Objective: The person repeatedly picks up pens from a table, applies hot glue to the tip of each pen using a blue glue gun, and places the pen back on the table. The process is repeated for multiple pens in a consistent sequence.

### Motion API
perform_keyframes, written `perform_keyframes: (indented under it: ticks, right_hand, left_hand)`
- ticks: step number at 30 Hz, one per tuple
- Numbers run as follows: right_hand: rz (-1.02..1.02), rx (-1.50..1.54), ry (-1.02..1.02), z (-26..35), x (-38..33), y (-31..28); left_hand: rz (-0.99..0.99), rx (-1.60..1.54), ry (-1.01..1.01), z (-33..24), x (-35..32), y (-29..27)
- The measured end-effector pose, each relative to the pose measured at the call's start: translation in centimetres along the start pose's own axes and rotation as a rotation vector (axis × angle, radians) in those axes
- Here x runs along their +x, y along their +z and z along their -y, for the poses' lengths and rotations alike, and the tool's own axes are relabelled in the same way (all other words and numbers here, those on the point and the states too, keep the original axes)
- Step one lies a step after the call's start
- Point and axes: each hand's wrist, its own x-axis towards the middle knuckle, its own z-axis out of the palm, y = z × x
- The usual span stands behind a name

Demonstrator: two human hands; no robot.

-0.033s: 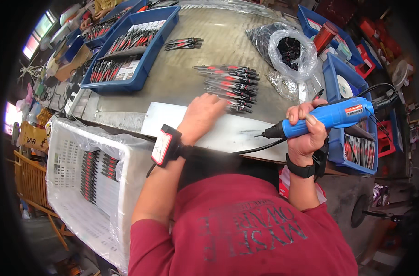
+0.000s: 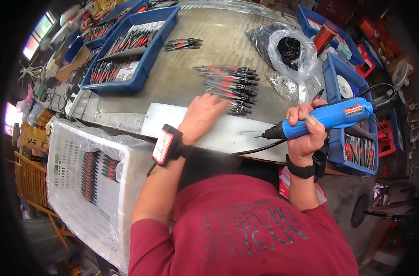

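blue power screwdriver (image 2: 338, 116) held in right fingers (image 2: 316, 126); red-black pens (image 2: 232, 86) by left fingers (image 2: 217, 102), left grip unclear.

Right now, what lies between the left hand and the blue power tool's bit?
The head view shows bare white board between the left hand and the bit of the blue power tool.

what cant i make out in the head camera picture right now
All in the head view:
Whether the left hand grips anything: its own back hides the fingertips.
Part of the body of the blue driver: covered by the right hand.
Exact shape of the dark parts in the clear bag: too small and crowded.
Most of the co-worker: cut off by the top edge.
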Motion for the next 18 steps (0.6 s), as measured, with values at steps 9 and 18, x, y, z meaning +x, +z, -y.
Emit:
perform_keyframes:
  ticks: [9,18]
  right_hand:
    - [-0.004,0.004,0.027,-0.28,0.21,-0.75]
    - [-0.021,0.026,0.067,-0.36,0.88,-0.79]
  left_hand:
    - [0.061,0.014,-0.029,0.04,0.79,0.94]
    - [0.028,-0.119,-0.108,-0.27,1.14,0.31]
